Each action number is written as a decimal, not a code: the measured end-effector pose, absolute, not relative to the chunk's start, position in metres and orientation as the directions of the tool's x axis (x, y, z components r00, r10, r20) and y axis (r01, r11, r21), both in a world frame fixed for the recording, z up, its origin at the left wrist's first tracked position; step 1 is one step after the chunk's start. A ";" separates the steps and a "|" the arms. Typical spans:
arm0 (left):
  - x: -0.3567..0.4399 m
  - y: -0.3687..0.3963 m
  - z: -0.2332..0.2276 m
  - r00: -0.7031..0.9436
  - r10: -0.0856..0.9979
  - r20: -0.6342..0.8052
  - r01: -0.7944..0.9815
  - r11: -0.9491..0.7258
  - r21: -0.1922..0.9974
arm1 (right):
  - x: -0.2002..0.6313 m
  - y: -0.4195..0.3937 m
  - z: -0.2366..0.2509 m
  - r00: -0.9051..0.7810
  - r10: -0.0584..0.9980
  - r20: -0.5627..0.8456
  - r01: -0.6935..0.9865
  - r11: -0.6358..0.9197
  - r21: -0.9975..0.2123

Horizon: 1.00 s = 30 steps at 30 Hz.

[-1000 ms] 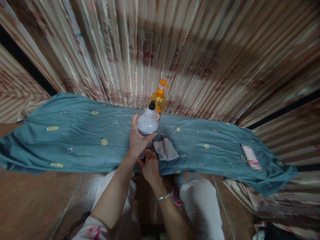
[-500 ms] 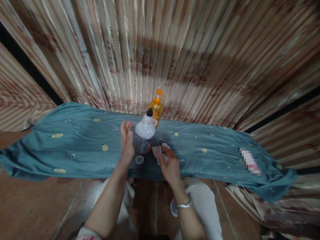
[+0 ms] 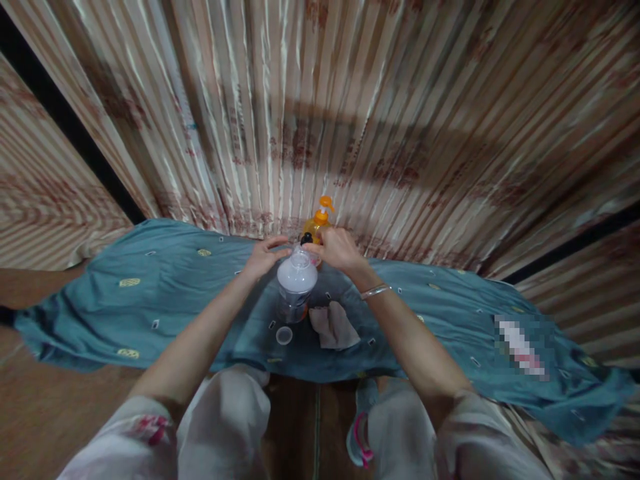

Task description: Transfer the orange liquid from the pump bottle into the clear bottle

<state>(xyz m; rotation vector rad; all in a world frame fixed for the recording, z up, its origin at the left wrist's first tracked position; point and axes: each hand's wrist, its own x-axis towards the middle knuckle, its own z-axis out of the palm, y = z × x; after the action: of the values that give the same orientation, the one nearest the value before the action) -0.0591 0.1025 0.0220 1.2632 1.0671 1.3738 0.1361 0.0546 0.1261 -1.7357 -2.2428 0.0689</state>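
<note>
The right hand [image 3: 337, 249] covers most of the orange pump bottle [image 3: 320, 217], so only its pump head and shoulder show. Both hands crowd the black cap [image 3: 305, 238] of the clear bottle [image 3: 297, 283], and whether the fingers grip it cannot be told. A patch on the blue cloth [image 3: 150, 293] at the right is blurred out. The cloth's right end runs off the picture's edge.
</note>
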 end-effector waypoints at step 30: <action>-0.043 0.123 -0.009 0.250 0.966 0.072 -0.258 -0.006 0.966 | 0.118 0.067 0.138 -0.412 0.911 0.000 0.904 0.409 0.120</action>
<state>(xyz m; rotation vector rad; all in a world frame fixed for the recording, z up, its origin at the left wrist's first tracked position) -0.0427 0.1232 -0.0088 1.1581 0.8133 1.1565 0.1182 0.0674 0.1379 -1.7364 -2.6914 -0.1626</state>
